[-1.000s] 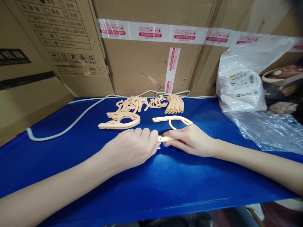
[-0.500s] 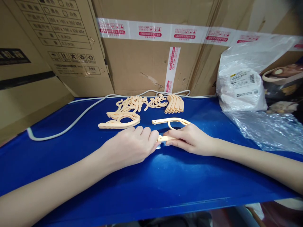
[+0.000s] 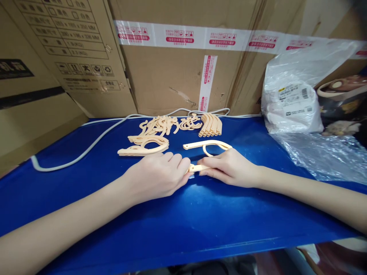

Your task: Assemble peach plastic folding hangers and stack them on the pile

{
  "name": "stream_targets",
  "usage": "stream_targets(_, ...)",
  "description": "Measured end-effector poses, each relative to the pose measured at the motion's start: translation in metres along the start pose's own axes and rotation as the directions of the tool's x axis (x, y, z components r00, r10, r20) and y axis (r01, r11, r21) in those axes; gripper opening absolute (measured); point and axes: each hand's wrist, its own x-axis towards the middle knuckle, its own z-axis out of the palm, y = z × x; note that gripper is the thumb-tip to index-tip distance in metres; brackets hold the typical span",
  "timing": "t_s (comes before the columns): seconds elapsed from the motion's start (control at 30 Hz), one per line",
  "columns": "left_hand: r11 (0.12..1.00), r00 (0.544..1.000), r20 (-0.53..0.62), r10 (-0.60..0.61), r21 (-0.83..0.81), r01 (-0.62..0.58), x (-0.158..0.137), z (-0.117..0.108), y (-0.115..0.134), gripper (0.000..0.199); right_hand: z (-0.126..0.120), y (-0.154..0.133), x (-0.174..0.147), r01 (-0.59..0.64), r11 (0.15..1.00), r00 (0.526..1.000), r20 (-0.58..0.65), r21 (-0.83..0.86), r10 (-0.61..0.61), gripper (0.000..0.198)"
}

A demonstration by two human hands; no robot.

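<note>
My left hand [image 3: 162, 173] is closed, knuckles up, round the end of a cream plastic hanger piece; most of what lies in its fist is hidden. Between thumb and fingers, my right hand [image 3: 229, 168] pinches a cream hanger arm [image 3: 197, 168], whose end with a small hole meets the left fingers. Just behind, another curved hanger arm [image 3: 200, 144] with a loop runs up to the right knuckles; whether the hand touches it I cannot tell. Beyond the left hand lies a small stack of hanger arms [image 3: 143, 150].
On the blue tabletop [image 3: 183, 225], farther back, are a heap of hanger parts [image 3: 160, 124], loose hooks [image 3: 190, 122] and a neat row of curved tubes [image 3: 210, 125]. A white cable [image 3: 97, 141] curves along the left. Cardboard boxes [image 3: 172, 76] wall the back; a plastic bag [image 3: 292, 103] stands right.
Both hands keep their grip at nearly the same spot. The whole view has shifted very slightly; nothing was let go.
</note>
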Motion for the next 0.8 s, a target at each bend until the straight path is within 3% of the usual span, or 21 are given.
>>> stream_targets(0.23, 0.987, 0.992, -0.005, -0.122, -0.109, 0.121, 0.0012, -0.0007, 0.0025, 0.030, 0.0028, -0.0021, -0.0020, 0.014, 0.993, 0.998, -0.065, -0.114, -0.022, 0.039)
stream_targets(0.8, 0.961, 0.983, 0.007, -0.182, -0.212, 0.180, -0.0007, 0.0002, 0.0040, 0.028, 0.0011, -0.0056, -0.0030, 0.029, 0.988, 0.999, -0.041, -0.152, -0.035, 0.039)
